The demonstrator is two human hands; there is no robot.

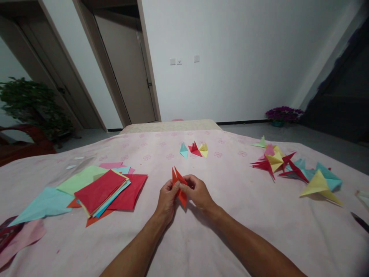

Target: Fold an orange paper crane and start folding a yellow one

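Between my two hands is a folded piece of orange origami paper (182, 198), with two narrow points sticking up at its far end and one point toward me. My left hand (167, 196) pinches its left side, thumb on top. From the right, my right hand (198, 192) grips the paper too, its thumb beside the other thumb near the middle. The fingers under the paper are partly hidden. Beyond the hands stand a light blue folded paper (183, 150), a red paper crane (195, 149) and a yellow folded paper (203, 149).
On the pink flowered tablecloth (230, 238), a stack of coloured paper sheets (100, 190) lies at left. Several folded paper pieces (275, 159) pile up at right, a yellow one (318, 184) nearest me. A dark pointed object (360, 222) rests at the right edge.
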